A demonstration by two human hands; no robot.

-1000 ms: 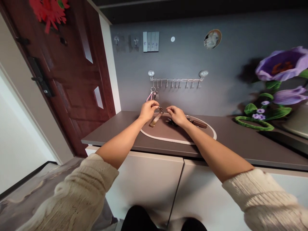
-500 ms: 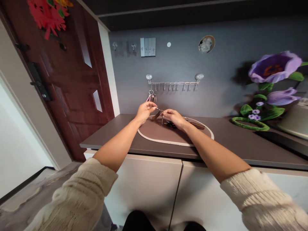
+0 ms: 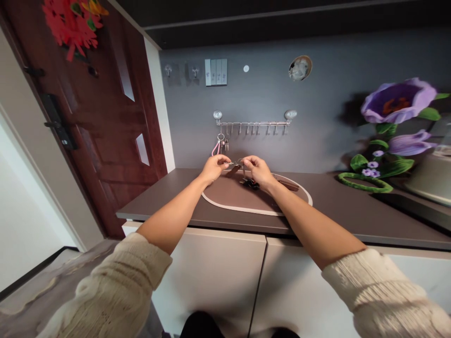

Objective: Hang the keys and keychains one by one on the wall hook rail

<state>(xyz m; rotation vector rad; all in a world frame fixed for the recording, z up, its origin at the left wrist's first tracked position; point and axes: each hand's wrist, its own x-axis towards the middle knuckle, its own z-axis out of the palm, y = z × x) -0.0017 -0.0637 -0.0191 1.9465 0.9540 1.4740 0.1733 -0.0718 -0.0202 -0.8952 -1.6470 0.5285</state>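
- While both arms are reaching forward over the surface (image 3: 169, 195), the left hand (image 3: 213, 169) is closing its thumb and fingers on a small metal piece (image 3: 231, 163); its exact form is too small to tell.
- The right hand (image 3: 259, 171) is pinching a thin key ring (image 3: 240, 161) between thumb and fingers, just beside the small metal piece.
- The two hands are facing each other, near but apart, above the far part of an oval brown mat (image 3: 225, 195) with a pale border.
- A brown strap (image 3: 233, 171) is showing between the hands, below the key ring; whether it is touching the mat, one cannot tell.
- Some dark keys (image 3: 251, 183) are lying on the mat, just under the right hand.
- A brown case (image 3: 289, 185) is lying on the mat, to the right of the dark keys and partly behind the right forearm.
- On the wall, a clear hook rail (image 3: 254, 124) is carrying a pink loop (image 3: 216, 148) at its left end, above the left hand.
- A purple flower (image 3: 398, 104) is standing at the right side.
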